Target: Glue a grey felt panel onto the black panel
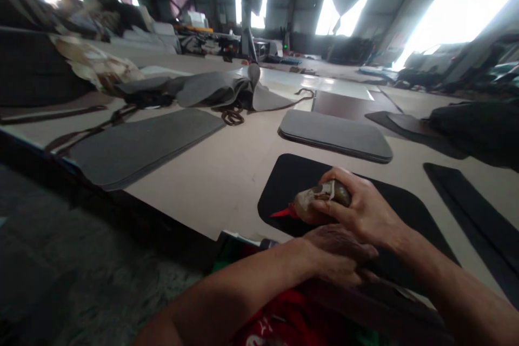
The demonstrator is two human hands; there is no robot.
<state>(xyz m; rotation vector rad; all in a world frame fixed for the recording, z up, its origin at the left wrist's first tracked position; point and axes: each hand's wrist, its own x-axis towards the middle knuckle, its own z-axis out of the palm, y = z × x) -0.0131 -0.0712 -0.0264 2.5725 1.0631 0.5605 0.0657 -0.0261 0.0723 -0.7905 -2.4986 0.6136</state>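
Note:
My right hand is wrapped round a stained squeeze bottle. The bottle is tilted, and its red pointed nozzle points left, low over the black panel. That panel has rounded corners and lies flat on the table in front of me. Below my right wrist, my left hand lies at the panel's near edge with its fingers stretched to the right and partly in shadow. No object shows in it.
Stacks of grey panels lie behind the black one and to the left. Curled grey sheets and brown cord sit farther back. A dark strip lies at right. The table's front edge drops to the floor.

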